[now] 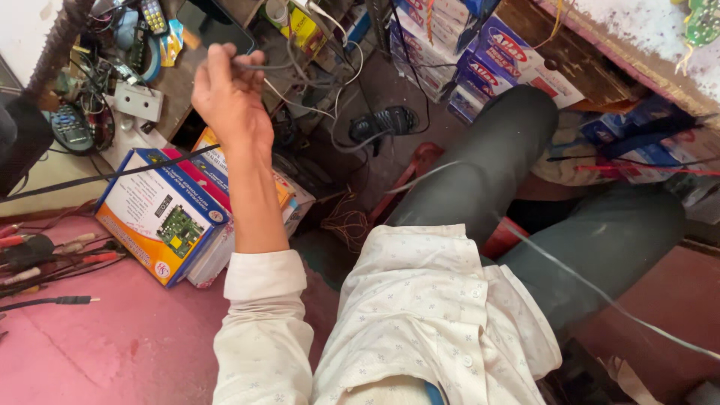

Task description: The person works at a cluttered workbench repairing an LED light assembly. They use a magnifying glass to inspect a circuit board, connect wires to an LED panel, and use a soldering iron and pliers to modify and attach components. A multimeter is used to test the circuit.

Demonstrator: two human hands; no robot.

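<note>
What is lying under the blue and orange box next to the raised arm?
The blue and orange box rests on other flat boxes, seen only by their edges. How many, and what lies beneath them, stays covered.

The shirt (420,300) is white with tiny dots, the trousers (525,172) dark grey, the counter (112,337) pink, and the box (161,214) blue and orange.

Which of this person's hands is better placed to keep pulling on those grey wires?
The left hand, probably. It is raised and its fingers are closed on the grey wires that run up to the cluttered shelf. The right hand is out of view, so nothing shows it near the wires.
</note>
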